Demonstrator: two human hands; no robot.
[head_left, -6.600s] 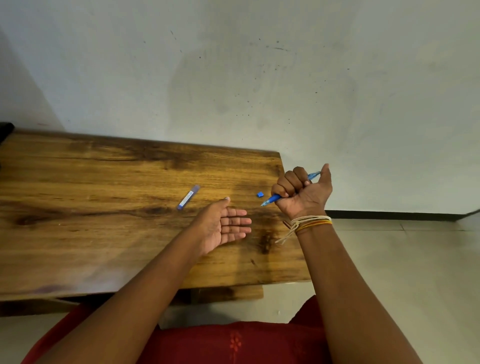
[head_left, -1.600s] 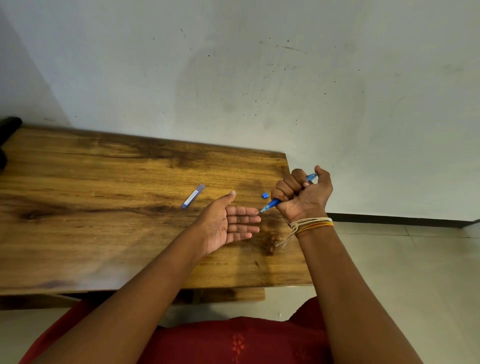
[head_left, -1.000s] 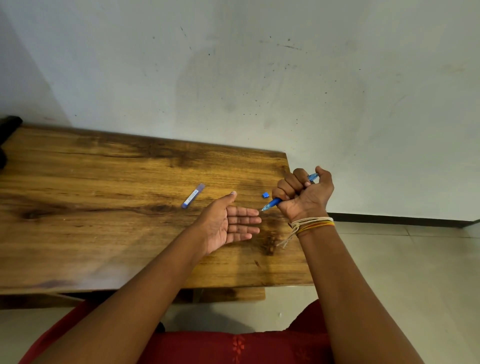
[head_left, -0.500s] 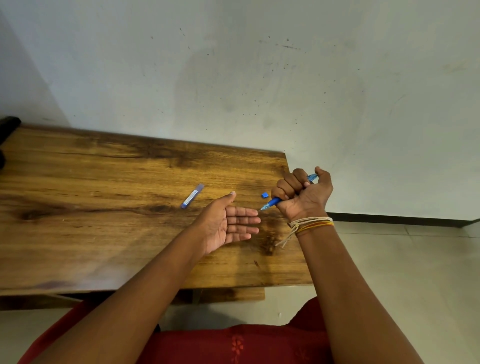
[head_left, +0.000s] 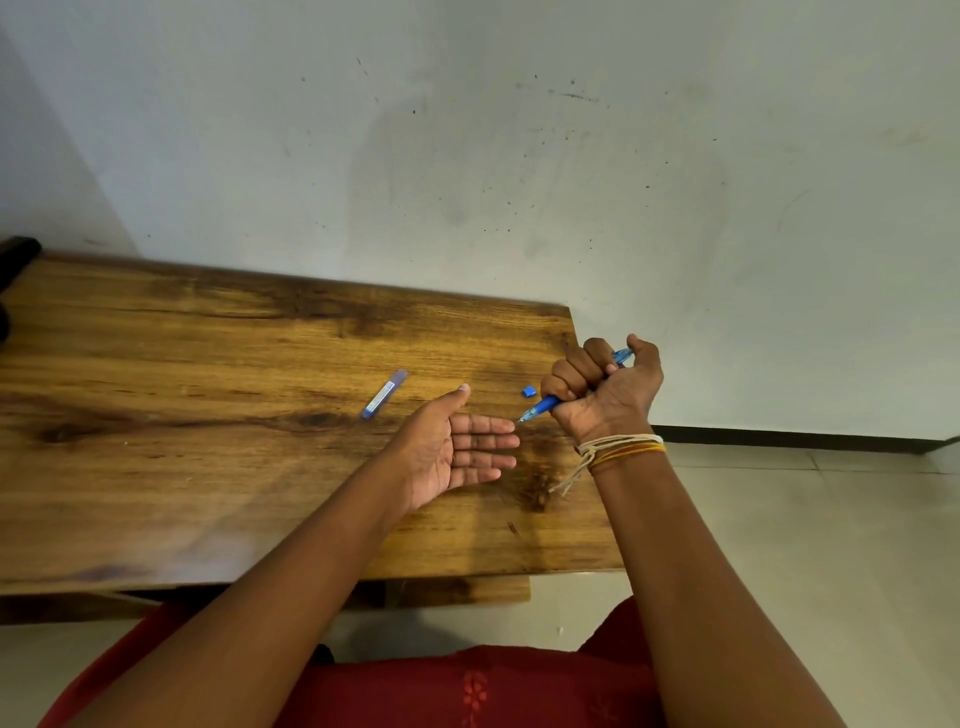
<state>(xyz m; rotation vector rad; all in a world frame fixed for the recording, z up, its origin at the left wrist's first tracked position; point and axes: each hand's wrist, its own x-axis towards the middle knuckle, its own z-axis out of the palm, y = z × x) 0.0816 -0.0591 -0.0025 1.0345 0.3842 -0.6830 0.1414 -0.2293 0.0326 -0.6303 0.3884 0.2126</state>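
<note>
My right hand (head_left: 605, 392) grips a blue mechanical pencil (head_left: 543, 406) in a fist, thumb on its top end, tip pointing down-left. The tip sits right at the fingertips of my left hand (head_left: 457, 447), which lies flat, palm up, fingers straight, above the wooden table (head_left: 208, 441). A small blue cap (head_left: 528, 391) lies on the table just left of my right fist. A slim blue lead case (head_left: 385, 393) lies farther left on the table.
The table's right edge runs just under my right wrist, with pale floor tiles (head_left: 831, 545) beyond. A grey wall (head_left: 519, 156) stands behind the table. A dark object (head_left: 13, 260) sits at the far left edge.
Almost nothing has changed over the frames: both hands hold the same pose, with only slight camera drift.
</note>
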